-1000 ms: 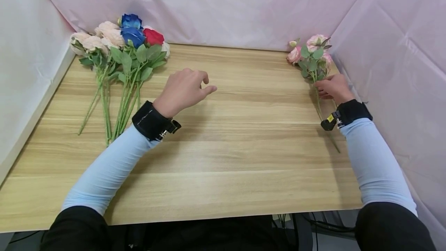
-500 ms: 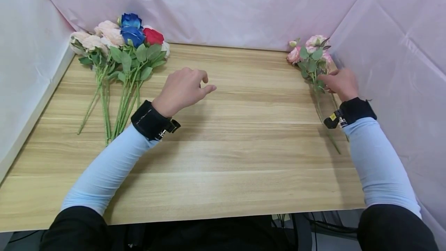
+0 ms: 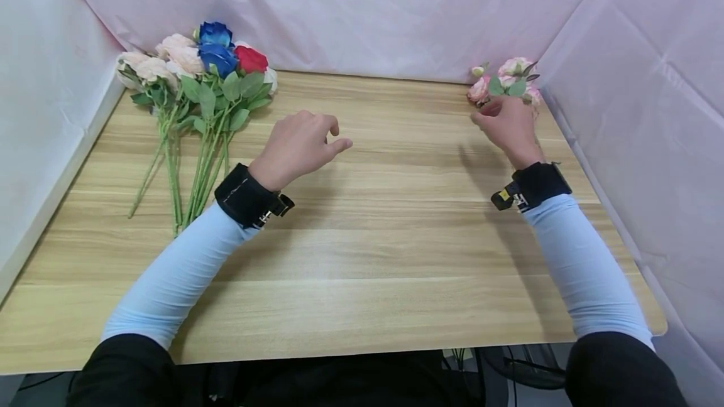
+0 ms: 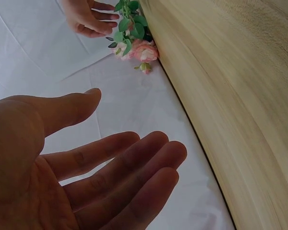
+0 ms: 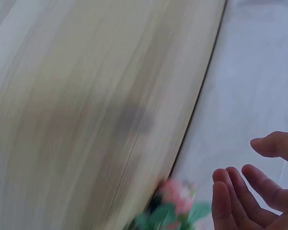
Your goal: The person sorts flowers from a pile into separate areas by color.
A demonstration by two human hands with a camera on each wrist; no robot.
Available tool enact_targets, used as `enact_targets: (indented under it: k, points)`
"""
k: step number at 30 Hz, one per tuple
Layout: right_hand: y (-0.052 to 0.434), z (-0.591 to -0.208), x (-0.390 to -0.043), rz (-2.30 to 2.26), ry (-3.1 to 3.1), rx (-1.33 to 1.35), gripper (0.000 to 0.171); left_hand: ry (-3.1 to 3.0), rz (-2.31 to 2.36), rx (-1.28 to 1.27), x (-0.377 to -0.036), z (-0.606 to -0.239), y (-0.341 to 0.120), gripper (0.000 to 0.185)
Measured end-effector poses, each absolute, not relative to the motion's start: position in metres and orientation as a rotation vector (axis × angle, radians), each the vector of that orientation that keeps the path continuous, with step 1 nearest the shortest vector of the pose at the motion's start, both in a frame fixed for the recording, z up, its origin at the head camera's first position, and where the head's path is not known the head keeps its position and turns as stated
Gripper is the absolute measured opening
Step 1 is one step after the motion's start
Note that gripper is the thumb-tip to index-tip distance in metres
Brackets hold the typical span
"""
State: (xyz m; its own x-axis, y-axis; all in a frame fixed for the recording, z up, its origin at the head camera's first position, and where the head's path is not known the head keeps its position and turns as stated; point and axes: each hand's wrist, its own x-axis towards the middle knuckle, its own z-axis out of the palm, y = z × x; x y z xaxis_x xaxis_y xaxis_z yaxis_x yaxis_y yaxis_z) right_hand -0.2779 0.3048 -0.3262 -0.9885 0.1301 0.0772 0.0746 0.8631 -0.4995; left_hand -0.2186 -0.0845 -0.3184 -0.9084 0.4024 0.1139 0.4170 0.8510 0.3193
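Upper left of the head view: bunch of roses, cream, blue and red, lying flat on the table, stems pointing down the frame, untouched and unmoved over the last second.

Centre left: left hand just right of those stems, holding nothing. Fingers loosely bent, forefinger stretched out a little; seen from its own wrist camera as an empty, relaxed palm. Same place and same pose as a second ago.

Upper right: right hand shifted. A second ago lower down on the stem near the right edge; now moved up and leftward, sitting against the leaves just below the heads of the pink sprig. Stem no longer visible below the wrist, hidden under hand and forearm or lifted, impossible to say which. From the wrist views, fingers spread and only lightly curled, thumb apart, nothing between them: no grip closed on the sprig at this moment. Sprig itself at the far right corner of the table, against the pale pink backdrop.
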Motion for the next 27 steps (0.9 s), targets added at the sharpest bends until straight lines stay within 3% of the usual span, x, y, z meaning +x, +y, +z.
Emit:
enact_targets:
  k: [16,27]
  points:
    - [0.200,-0.329,-0.269,1.335,-2.812,0.151,0.027,-2.967,-0.521,-0.662,-0.219,-0.319,-0.085,0.041]
    - [0.152,-0.326,-0.260,1.470,-2.767,0.303,0.020,-2.968,-0.529,-0.650,-0.219,-0.318,-0.085,0.041]
